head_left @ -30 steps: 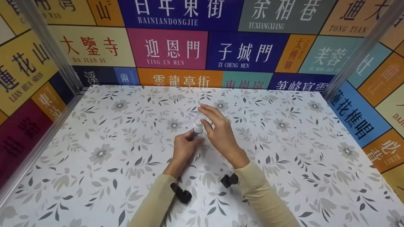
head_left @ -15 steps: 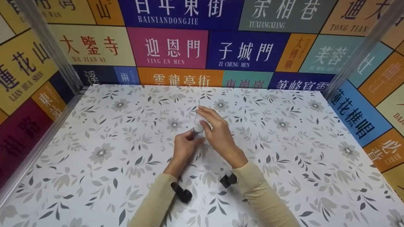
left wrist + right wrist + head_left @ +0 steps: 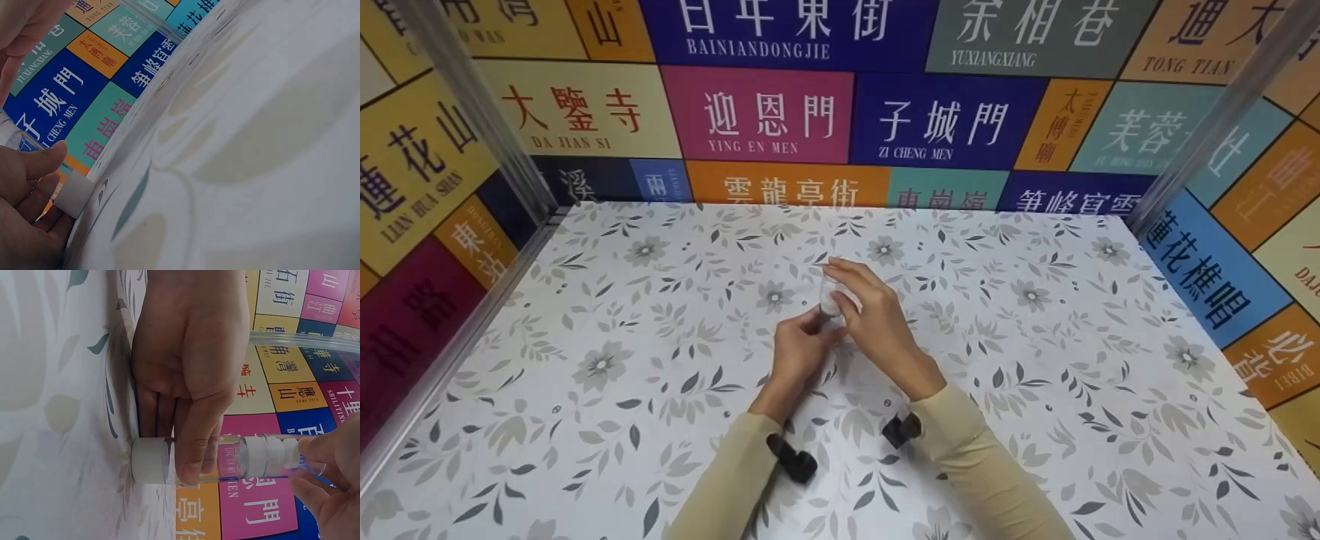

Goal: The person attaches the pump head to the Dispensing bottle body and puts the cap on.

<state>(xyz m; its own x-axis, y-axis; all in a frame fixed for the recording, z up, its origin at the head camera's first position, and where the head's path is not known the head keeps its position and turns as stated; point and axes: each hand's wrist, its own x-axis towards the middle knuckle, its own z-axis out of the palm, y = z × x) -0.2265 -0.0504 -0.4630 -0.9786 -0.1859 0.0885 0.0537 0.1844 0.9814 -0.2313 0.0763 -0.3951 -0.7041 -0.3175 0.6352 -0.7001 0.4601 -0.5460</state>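
Note:
A clear, round spray bottle (image 3: 228,461) with a white base (image 3: 149,461) and white collar (image 3: 264,457) stands upright on the patterned table. My left hand (image 3: 799,349) grips its body, thumb along the near side. At the top, my right hand (image 3: 881,319) pinches a clear cap (image 3: 319,468) between thumb and fingers, around the white nozzle (image 3: 289,453). Whether the cap is fully seated cannot be told. In the left wrist view, the white base (image 3: 75,194) touches the tabletop below the left fingers. From the head view, the hands hide most of the bottle.
A white tabletop (image 3: 607,435) printed with grey leaves and flowers spreads around both hands. Colourful sign panels (image 3: 757,116) stand behind and at both sides. Clear corner strips (image 3: 1222,112) run up where the panels meet. Each wrist wears a black camera mount (image 3: 792,459).
My right hand has come down a little and slightly left with the clear cap, over the bottle's white top. The left hand stays nearly still around the bottle.

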